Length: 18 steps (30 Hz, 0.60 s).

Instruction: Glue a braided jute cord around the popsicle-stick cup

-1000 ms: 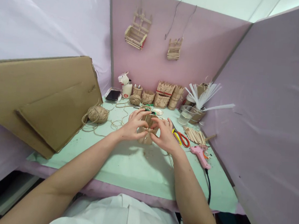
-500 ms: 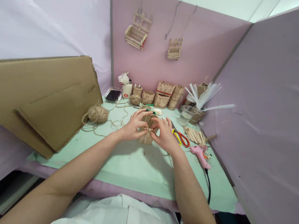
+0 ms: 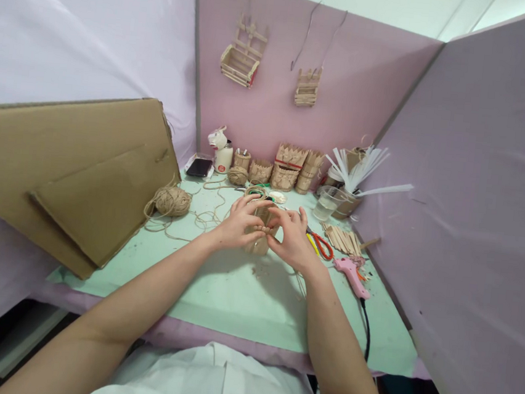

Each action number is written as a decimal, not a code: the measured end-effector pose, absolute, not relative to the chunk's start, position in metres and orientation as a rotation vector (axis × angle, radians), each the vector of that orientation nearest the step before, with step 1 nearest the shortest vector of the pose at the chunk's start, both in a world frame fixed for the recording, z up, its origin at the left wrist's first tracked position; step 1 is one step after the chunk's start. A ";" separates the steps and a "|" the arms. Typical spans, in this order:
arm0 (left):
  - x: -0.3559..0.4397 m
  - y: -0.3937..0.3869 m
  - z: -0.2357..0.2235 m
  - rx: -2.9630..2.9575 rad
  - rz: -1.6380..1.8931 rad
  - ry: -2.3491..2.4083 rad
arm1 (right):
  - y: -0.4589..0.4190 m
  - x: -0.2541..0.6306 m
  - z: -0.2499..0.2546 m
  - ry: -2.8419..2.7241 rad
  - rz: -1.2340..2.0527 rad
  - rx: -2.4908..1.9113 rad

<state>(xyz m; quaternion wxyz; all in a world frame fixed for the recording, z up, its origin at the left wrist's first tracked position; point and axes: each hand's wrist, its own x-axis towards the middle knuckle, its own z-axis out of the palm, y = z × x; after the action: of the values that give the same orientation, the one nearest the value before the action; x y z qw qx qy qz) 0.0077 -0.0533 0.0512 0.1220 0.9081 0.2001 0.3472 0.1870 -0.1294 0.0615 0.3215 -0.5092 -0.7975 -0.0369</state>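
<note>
A small round holder made of wooden sticks [image 3: 258, 243] stands on the green table [image 3: 230, 293], just beyond the middle. My left hand [image 3: 237, 224] wraps round its left side with fingers curled over the top. My right hand [image 3: 292, 237] grips its right side, fingertips meeting the left hand's over the rim. Most of the holder is hidden behind my fingers; only its lower part shows between my palms.
A twine ball [image 3: 171, 201] with loose twine lies at left, beside a leaning cardboard sheet [image 3: 74, 172]. Scissors [image 3: 319, 244], loose sticks [image 3: 343, 237] and a pink glue gun [image 3: 351, 275] lie at right. Finished stick holders [image 3: 287, 166], a plastic cup [image 3: 327, 202] and a phone [image 3: 199, 167] line the back.
Both hands have closed in slightly tighter on the holder, fingertips shifting over its top. The holder stays in the same spot.
</note>
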 end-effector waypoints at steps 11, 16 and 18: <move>0.006 -0.049 0.048 2.664 1.031 0.597 | -0.127 0.186 0.060 -2.091 -0.106 -1.321; 0.004 -0.050 0.051 2.681 1.023 0.644 | -0.127 0.187 0.059 -2.097 -0.098 -1.321; 0.004 -0.049 0.052 2.665 1.026 0.628 | -0.126 0.187 0.059 -2.098 -0.098 -1.317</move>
<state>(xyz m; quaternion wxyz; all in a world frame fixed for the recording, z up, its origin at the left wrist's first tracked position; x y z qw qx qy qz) 0.0039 -0.0495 0.0518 0.1084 0.9060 0.2136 0.3489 0.1866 -0.1260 0.0586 0.3255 -0.5023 -0.8003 -0.0373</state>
